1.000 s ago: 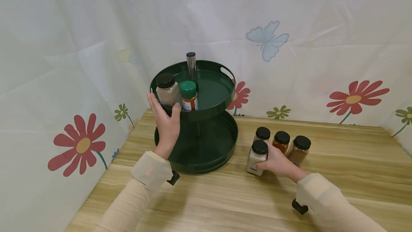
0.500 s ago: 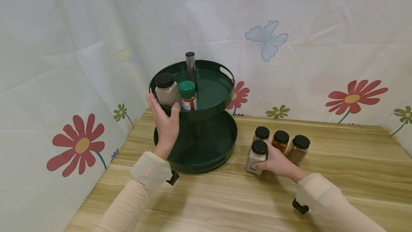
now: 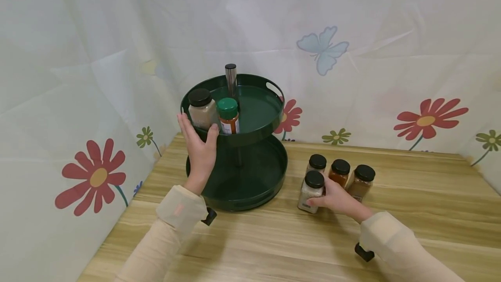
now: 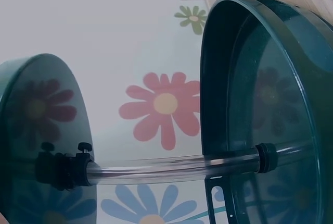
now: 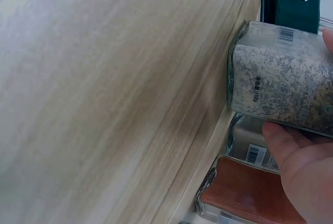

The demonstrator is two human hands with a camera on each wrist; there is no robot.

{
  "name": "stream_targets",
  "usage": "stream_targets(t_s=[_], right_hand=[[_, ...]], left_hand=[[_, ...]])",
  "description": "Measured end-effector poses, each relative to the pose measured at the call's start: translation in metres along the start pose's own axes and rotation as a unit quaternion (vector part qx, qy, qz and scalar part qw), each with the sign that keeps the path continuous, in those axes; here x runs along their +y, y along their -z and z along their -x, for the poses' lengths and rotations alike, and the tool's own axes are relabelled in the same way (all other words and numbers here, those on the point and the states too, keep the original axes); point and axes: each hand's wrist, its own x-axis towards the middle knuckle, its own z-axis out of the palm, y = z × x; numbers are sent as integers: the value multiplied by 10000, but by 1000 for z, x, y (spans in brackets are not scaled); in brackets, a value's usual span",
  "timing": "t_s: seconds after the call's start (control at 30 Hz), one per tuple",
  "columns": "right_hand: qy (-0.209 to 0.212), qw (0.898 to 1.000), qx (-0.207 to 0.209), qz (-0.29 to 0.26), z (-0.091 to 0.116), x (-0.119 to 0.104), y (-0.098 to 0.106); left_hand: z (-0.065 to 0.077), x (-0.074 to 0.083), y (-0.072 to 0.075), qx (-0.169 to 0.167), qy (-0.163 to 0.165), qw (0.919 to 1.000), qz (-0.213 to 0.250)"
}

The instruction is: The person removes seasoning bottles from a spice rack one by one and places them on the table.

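My right hand (image 3: 338, 197) holds a square glass jar (image 3: 311, 197) with a black lid and pale speckled granules. Its label side shows large in the right wrist view, the thumb on its near side. Left of it stands a dark green two-tier round rack (image 3: 254, 182). My left hand (image 3: 201, 153) touches the front-left rim of the upper tier, thumb and fingers extended and spread apart. A beige-filled jar (image 3: 204, 114) and a green-lidded spice bottle (image 3: 228, 116) stand on that tier just above this hand. In the left wrist view only the tiers and pole (image 4: 151, 171) show clearly.
Close behind the held jar stand three more black-lidded jars: one pale (image 3: 317, 163), one orange-red (image 3: 339, 172) and one brown (image 3: 360, 182). The rack's metal post (image 3: 231, 79) rises above its upper tier. A flower-printed curtain (image 3: 375, 77) borders the wooden table (image 3: 266, 243).
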Motion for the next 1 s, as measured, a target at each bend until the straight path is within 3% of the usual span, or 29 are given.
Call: stream_targets(t_s=[0.43, 1.0], right_hand=[[-8, 9999, -14, -118, 0, 1, -2], [-96, 10000, -7, -17, 1, 0, -1]], left_hand=[[9, 8, 2, -188, 93, 9998, 15], [24, 15, 1, -419, -19, 9991, -3]])
